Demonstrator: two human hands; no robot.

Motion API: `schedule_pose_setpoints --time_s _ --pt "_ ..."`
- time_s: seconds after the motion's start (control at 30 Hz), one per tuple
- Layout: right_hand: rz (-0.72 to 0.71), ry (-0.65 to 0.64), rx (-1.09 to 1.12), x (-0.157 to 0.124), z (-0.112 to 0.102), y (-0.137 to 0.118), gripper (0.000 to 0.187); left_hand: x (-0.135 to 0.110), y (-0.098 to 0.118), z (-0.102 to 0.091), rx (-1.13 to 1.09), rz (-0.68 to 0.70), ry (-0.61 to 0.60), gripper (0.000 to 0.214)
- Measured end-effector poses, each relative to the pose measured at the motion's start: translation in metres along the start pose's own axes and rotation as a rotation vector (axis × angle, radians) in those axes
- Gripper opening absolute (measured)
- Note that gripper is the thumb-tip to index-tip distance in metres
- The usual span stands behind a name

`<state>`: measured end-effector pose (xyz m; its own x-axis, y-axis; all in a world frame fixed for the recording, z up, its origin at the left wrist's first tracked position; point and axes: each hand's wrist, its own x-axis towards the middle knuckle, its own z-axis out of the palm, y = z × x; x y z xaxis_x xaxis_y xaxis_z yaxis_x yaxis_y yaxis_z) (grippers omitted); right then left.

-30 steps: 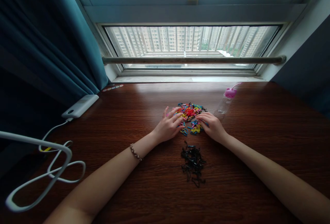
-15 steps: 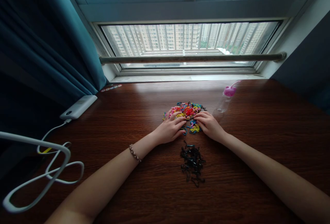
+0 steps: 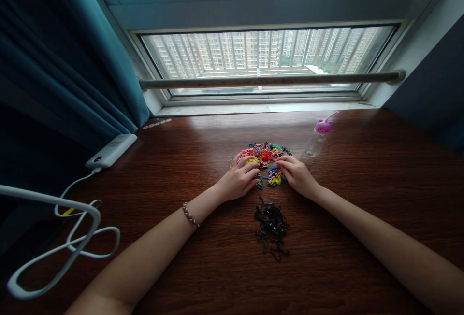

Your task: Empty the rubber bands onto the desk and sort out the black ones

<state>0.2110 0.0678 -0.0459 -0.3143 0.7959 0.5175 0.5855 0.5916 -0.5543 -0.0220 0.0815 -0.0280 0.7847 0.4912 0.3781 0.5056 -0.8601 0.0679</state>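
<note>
A heap of small colourful rubber bands (image 3: 266, 154) lies on the table near the window side. My left hand (image 3: 239, 179) rests on the heap's left edge, its fingers spread over the bands. At the right side of the heap, my right hand (image 3: 297, 175) has its thumb and fingers drawn together; what they pinch, if anything, is too small to make out. Between the hands, on the near side, sits a smaller cluster of blue, yellow and pink bands (image 3: 276, 178). Closer to me is a separate pile of black bands (image 3: 271, 225).
A clear bottle (image 3: 315, 145) with a pink lid and straw stands beyond my right hand. To the left lie a white power bank (image 3: 111, 150) and a looped white cable (image 3: 112, 254). A blue curtain (image 3: 72, 54) hangs at the left, and a rail (image 3: 253, 81) crosses the window.
My right hand has shifted slightly right, and its fingers have drawn closer together at the heap's edge. My left hand stays nearly in place. The view has moved a little.
</note>
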Motion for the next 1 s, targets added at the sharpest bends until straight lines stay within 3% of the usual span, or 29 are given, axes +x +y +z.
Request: schedule_pose_setpoints --time_s 0.1,0.17,0.33,0.4,0.43,0.57,0.67,0.83,1.0 --pt "0.055 0.062 0.129 0.003 -0.010 -0.013 0.023 0.000 0.000 0.000 -0.001 0.006 -0.021 0.028" --pt "0.091 0.006 0.251 0.006 -0.018 -0.024 0.021 0.000 0.000 0.000 -0.004 -0.001 -0.025 0.030" --pt "0.057 -0.526 0.572 0.007 -0.028 -0.044 0.020 0.000 -0.001 0.002 -0.010 -0.016 0.000 0.030" --pt "0.030 -0.649 0.593 0.005 -0.028 -0.046 0.020 -0.001 -0.002 0.004 -0.021 -0.017 0.031 0.028" --pt "0.034 -0.652 0.570 0.005 -0.027 -0.046 0.021 -0.001 -0.003 0.005 -0.030 -0.019 0.051 0.027" --pt "0.126 -0.343 0.339 0.004 -0.024 -0.036 0.022 -0.002 -0.008 0.009 -0.077 -0.028 0.152 0.019" --pt "0.114 -0.142 0.174 0.003 -0.018 -0.022 0.021 -0.004 -0.009 0.010 -0.130 -0.019 0.202 0.014" --pt "0.125 -0.074 0.030 -0.001 -0.008 -0.002 0.033 -0.004 0.002 0.004 -0.159 0.168 0.137 0.016" --pt "0.082 0.019 -0.002 -0.002 -0.007 -0.003 0.040 -0.004 0.020 0.002 -0.125 0.381 0.073 0.016"
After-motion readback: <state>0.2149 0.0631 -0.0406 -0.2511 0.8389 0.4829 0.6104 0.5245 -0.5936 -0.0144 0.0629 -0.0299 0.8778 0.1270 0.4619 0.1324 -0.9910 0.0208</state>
